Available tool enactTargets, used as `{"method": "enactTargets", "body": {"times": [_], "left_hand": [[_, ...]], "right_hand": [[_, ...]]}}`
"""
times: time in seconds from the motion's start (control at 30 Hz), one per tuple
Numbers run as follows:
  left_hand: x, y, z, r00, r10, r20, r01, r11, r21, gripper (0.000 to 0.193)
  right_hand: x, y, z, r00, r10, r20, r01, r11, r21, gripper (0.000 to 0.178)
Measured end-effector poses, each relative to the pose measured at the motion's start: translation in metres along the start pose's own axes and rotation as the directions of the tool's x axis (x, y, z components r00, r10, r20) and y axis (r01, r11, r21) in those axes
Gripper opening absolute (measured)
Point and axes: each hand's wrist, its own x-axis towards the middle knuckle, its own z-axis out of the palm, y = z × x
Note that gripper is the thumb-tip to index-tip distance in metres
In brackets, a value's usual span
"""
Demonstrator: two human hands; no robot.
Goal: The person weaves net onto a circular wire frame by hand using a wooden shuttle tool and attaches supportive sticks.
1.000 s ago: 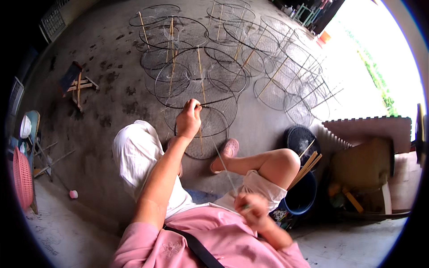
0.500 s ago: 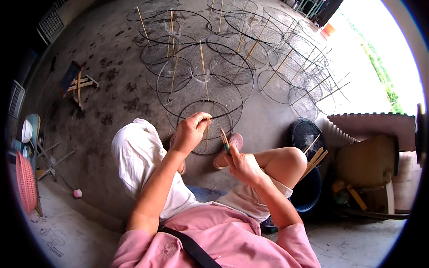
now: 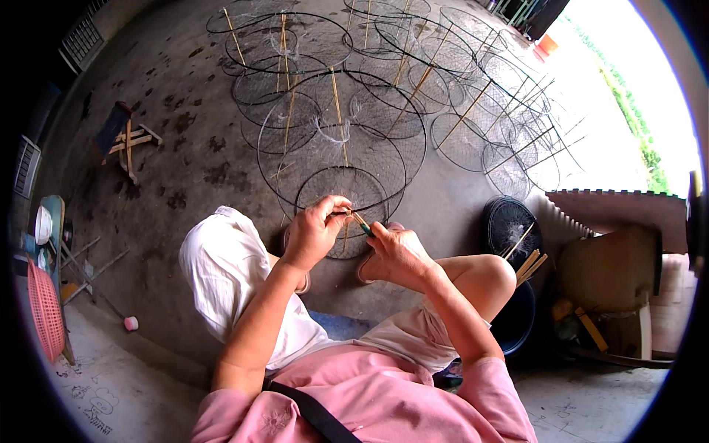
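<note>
Centre of frame: the left hand (image 3: 319, 232) pinches the near rim of a large, black-hooped round mesh net (image 3: 377, 159); the right hand (image 3: 401, 255) grips a green-handled metal hand tool (image 3: 365, 226), its tip at the left fingertips. Lower right: a dark-blue round bucket (image 3: 517, 317) holding pale wooden sticks (image 3: 530, 266). Left edge: a pink perforated basket (image 3: 44, 310).

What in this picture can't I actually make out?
All in the head view:
Green-handled tool: the rest of its handle is hidden by the right hand.
Whatever lies at the fingertips of the left hand: too small to tell.
Blue bucket: partly blocked by the right leg; inside too dark.
Farthest nets: cut off by the top edge.
Outdoors: mostly washed out by glare.
</note>
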Motion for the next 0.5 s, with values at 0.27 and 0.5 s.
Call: {"method": "enactTargets", "body": {"times": [0.27, 0.5], "left_hand": [[-0.007, 0.003, 0.005, 1.000, -0.026, 0.004, 0.027, 0.999, -0.039, 0.019], [-0.011, -0.003, 0.006, 0.995, 0.097, 0.016, -0.097, 0.995, -0.005, 0.029]], "right_hand": [[0.018, -0.038, -0.016, 0.914, 0.310, -0.261, -0.015, 0.670, 0.742, 0.027], [0.053, -0.126, -0.057, 0.941, -0.267, -0.210, 0.224, 0.952, -0.208, 0.037]]}}
